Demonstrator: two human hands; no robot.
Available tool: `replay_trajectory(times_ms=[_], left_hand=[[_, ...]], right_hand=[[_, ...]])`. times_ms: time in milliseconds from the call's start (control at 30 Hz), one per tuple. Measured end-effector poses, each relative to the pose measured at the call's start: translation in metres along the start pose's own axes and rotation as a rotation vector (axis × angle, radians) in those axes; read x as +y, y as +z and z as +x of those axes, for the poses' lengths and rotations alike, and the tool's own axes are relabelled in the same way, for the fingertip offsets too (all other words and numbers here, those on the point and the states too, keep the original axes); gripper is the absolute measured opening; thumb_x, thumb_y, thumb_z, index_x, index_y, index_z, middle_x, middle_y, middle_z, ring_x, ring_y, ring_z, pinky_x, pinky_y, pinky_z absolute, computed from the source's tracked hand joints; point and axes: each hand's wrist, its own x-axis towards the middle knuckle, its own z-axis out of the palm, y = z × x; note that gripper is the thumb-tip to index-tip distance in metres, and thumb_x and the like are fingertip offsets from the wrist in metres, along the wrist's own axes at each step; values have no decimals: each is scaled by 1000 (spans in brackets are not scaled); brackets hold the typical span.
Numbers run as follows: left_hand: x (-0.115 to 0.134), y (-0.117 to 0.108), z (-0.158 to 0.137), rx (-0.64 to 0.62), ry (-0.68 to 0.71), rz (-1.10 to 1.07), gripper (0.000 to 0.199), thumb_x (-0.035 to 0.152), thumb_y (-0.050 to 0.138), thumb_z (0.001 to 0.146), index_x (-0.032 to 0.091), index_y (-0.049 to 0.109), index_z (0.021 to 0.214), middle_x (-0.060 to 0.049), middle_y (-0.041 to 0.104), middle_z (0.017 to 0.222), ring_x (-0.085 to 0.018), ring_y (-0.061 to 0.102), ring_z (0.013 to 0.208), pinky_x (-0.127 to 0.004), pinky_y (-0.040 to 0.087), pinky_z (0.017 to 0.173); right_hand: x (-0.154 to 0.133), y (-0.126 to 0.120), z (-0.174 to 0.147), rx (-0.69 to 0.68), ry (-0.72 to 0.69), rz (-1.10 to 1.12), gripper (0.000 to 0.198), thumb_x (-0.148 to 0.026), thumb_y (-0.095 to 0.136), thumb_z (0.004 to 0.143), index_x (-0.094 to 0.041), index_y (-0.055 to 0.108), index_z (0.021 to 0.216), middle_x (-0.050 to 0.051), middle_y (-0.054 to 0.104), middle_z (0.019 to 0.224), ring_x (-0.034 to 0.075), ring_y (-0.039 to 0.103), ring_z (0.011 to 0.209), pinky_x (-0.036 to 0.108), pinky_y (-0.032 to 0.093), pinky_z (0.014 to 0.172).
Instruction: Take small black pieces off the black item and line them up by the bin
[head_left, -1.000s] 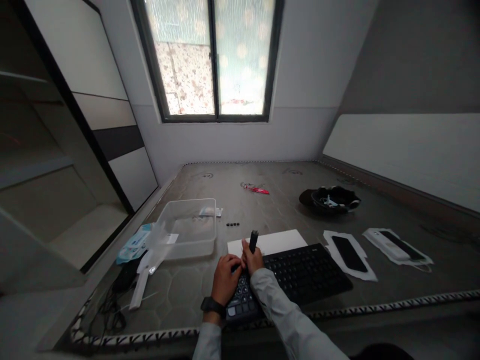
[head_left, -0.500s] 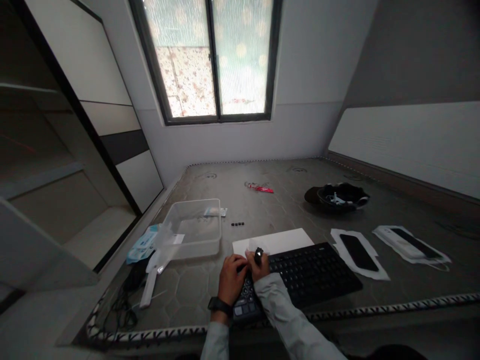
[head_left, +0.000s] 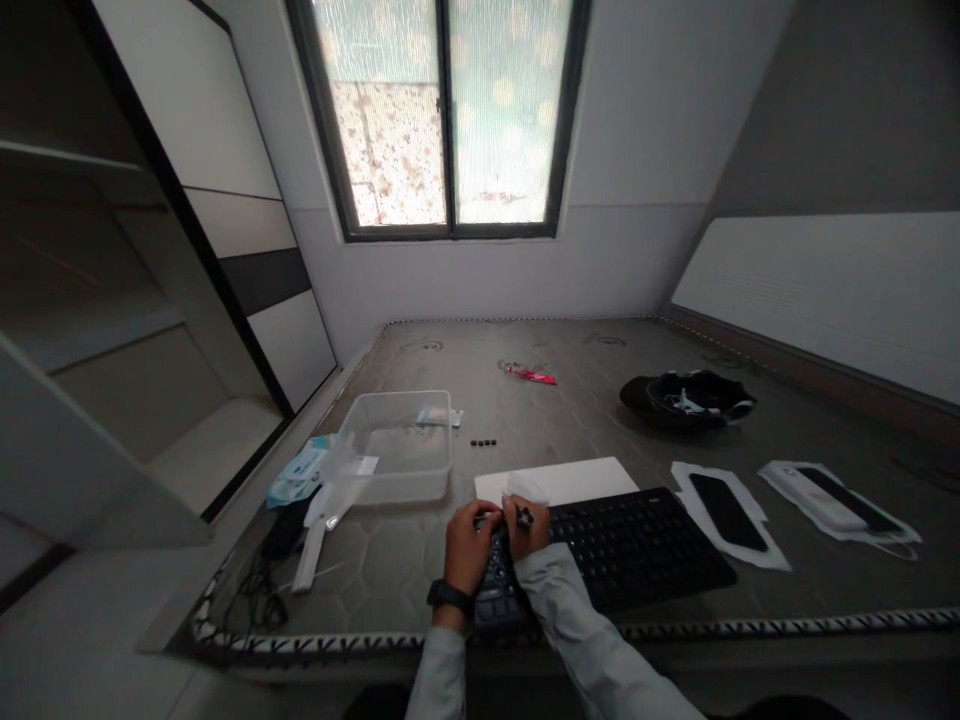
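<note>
A black keyboard [head_left: 637,550] lies at an angle on the padded grey surface in front of me. Over its left part, my left hand [head_left: 469,550] has thumb and fingers pinched together; a small dark thing shows at the fingertips, too small to name. Close beside it, almost touching, my right hand [head_left: 529,530] is closed around a short dark tool [head_left: 525,517], whose kind I cannot make out. Behind both hands is a flat white sheet or board [head_left: 577,482], with a crumpled clear wrapper [head_left: 527,488] on it. Several small black keycap-like pieces [head_left: 484,442] sit in a row beyond.
Left of the hands stands a clear plastic box [head_left: 405,488], near blue packets [head_left: 300,470], a white strip [head_left: 309,560] and dark cables [head_left: 259,605]. A dark phone [head_left: 727,510] on white cloth, another slim dark device [head_left: 847,497] and a black cap [head_left: 686,400] are rightward. A red item [head_left: 530,374] lies farther back.
The whole view has shifted slightly, so things sit a little farther right. The right hand's dark tool has tipped from upright to more sideways. Both hands stay together over the keyboard's left part.
</note>
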Motion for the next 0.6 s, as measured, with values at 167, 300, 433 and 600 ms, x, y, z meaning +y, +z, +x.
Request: replay_trajectory(times_ms=[167,300,433,600], left_hand=[[-6,-16,0,106,-88,-94,22,36,52,84,20,65,92,-5,72,91,-19,64,89,-32,45,81],[-19,-24,-2,148,-145,-169,23,36,54,82,18,65,92,-7,72,93,-19,65,88,-30,45,74],[-26,-27,-4,144,-141,-267,24,37,58,80,17,66,91,-7,72,93,-19,66,90,-29,48,79],[-27,-28,-5,121,-142,-372,29,41,61,79,15,69,89,-9,74,92,-20,67,89,-32,50,86]], right_hand=[[-16,3,7,-72,-18,-124,35,-40,40,97,-21,62,78,1,64,74,20,59,70,30,36,64],[-18,4,10,-232,-63,-149,29,-24,46,94,-28,63,116,0,67,101,21,60,87,33,36,75],[-17,2,10,-372,-89,-208,34,-10,54,87,-30,67,112,-1,67,96,21,60,87,34,31,73],[-16,0,10,-350,-106,-155,34,-7,60,83,-29,70,107,-2,67,90,18,59,80,34,28,72]])
